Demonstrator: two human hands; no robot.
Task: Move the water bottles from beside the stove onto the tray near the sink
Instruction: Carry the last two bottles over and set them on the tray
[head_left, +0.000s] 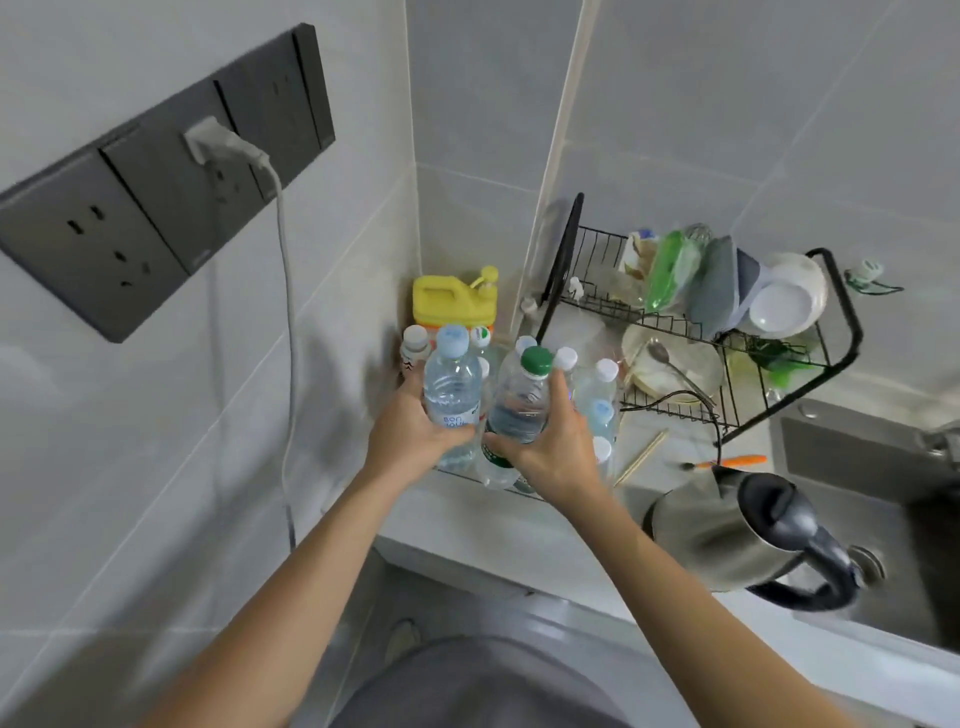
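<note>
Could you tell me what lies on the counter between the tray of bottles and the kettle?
In the head view, a pair of wooden chopsticks lies on the bare counter between the tray and the kettle.

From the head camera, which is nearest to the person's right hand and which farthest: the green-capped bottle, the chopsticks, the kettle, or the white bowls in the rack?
Measured from the right hand:
1. Green-capped bottle: held in that hand.
2. Chopsticks: lying on the counter just to its right.
3. Kettle: farther right and nearer the camera, by the sink.
4. White bowls: farthest, at the right end of the dish rack.
</note>
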